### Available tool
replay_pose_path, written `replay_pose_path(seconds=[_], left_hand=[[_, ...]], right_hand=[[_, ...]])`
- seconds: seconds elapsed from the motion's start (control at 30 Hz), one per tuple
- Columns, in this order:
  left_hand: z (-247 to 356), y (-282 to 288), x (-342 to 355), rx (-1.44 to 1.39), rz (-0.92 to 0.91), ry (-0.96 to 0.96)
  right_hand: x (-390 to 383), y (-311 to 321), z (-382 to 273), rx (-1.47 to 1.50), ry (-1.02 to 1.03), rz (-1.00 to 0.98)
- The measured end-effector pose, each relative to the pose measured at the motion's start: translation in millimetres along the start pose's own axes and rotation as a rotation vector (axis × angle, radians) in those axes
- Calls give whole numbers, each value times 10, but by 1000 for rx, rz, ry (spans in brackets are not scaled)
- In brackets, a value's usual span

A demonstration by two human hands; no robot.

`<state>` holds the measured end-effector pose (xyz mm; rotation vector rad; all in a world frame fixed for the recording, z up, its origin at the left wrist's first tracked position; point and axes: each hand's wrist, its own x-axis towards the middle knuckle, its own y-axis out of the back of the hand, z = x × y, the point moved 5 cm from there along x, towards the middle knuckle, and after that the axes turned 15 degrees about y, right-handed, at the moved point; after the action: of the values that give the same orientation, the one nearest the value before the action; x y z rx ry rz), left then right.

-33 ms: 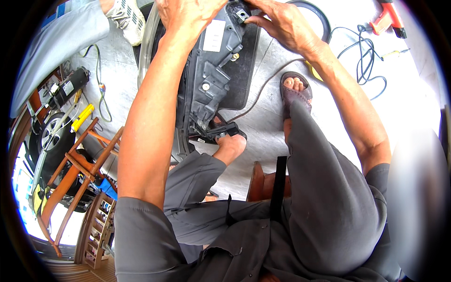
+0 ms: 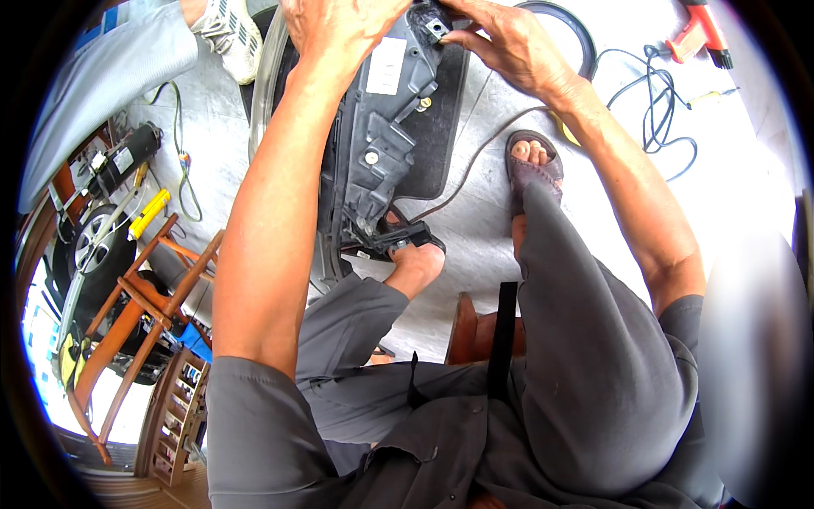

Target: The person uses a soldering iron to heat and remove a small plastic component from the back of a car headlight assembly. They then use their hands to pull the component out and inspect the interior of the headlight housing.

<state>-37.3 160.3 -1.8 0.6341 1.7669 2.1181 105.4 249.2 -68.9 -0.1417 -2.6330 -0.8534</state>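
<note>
A black plastic car headlight housing (image 2: 370, 148) with a white label lies in front of me, its clear lens edge along the left. My left hand (image 2: 343, 24) is over its far end; the upper edge of the picture cuts off the fingers. At the far right corner of the housing, beside a small metal clip (image 2: 437, 27), my right hand (image 2: 519, 49) has its thumb and bent fingers closed on the edge. What the fingertips press is partly hidden. A dark flat mat or panel (image 2: 432, 140) lies under the housing.
To the right are a red hot-air gun or power tool (image 2: 700, 34), a dark coiled cable (image 2: 657, 110) and a black ring (image 2: 581, 34). Another person's shoe (image 2: 231, 38) stands at upper left. A wooden chair frame (image 2: 140, 301) and a wheel (image 2: 89, 246) are at left.
</note>
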Motion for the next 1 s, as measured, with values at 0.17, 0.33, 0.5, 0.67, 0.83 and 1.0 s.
replay_pose_path(seconds=[0.17, 0.33, 0.5, 0.67, 0.83, 1.0], left_hand=[[17, 26, -6, -34, 74, -41], [22, 41, -2, 1, -7, 11], [9, 7, 6, -33, -20, 22], [6, 33, 14, -41, 0, -2], [-9, 18, -18, -46, -1, -2], [18, 26, 12, -12, -3, -13]], right_hand=[[-69, -19, 35, 218, -190, 157], [-304, -208, 88, 562, -601, 336], [-200, -317, 141, 724, -724, 288], [-84, -303, 62, 675, -664, 302], [-54, -353, 13, 662, -682, 345], [-58, -345, -9, 718, -692, 390]])
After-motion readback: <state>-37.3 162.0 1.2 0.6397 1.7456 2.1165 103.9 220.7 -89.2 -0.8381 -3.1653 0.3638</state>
